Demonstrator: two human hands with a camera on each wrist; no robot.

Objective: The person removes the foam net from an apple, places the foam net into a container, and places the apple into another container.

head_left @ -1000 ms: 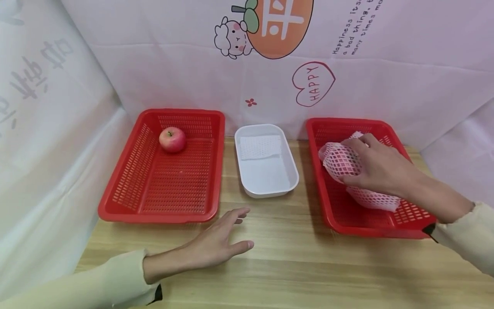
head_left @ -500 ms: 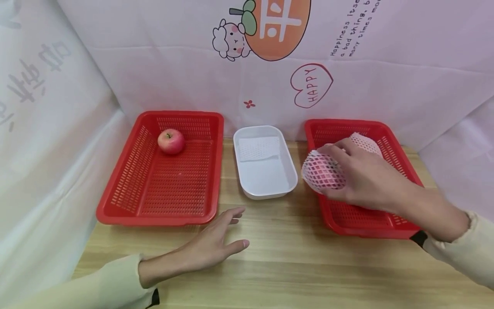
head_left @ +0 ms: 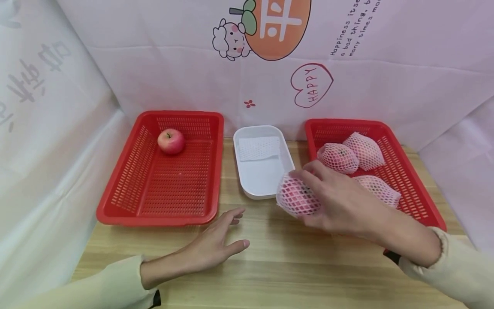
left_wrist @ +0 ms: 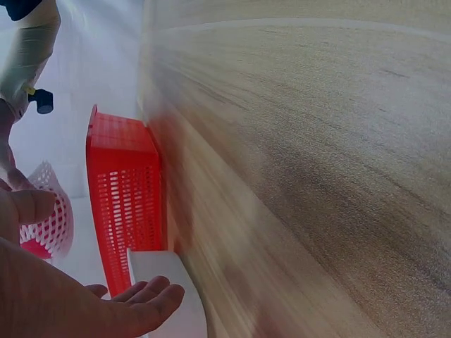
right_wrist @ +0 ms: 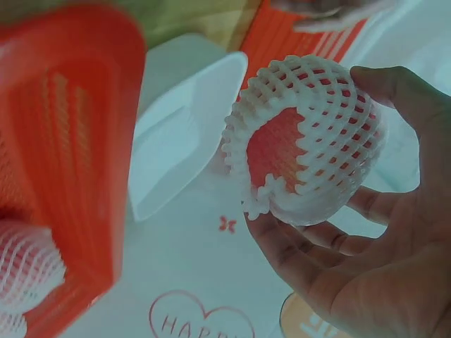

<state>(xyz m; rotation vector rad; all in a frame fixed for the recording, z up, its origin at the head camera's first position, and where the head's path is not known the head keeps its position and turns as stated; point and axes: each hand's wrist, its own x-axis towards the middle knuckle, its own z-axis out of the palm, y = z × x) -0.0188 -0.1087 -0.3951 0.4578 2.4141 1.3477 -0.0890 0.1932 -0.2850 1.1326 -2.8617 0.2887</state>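
Observation:
My right hand (head_left: 339, 201) grips an apple in a white foam net (head_left: 297, 195), held in the air between the white tray and the right red basket. The right wrist view shows thumb and fingers round the netted apple (right_wrist: 306, 141), with red skin showing through the net's open end. My left hand (head_left: 210, 244) is over the table in front of the left basket, fingers extended and holding nothing. A bare apple (head_left: 171, 141) sits at the back of the left red basket (head_left: 216, 180). Several netted apples (head_left: 338, 158) lie in the right red basket (head_left: 414, 180).
Between the baskets stands a white tray (head_left: 266, 180) with a flattened foam net (head_left: 259, 148) in it. Wooden table (head_left: 270, 274) extends in front. A white printed cloth (head_left: 173, 77) hangs behind the baskets and along the sides.
My right hand has lifted the netted apple from the right basket and carried it left and towards me, past the basket's edge. The left hand has hardly moved.

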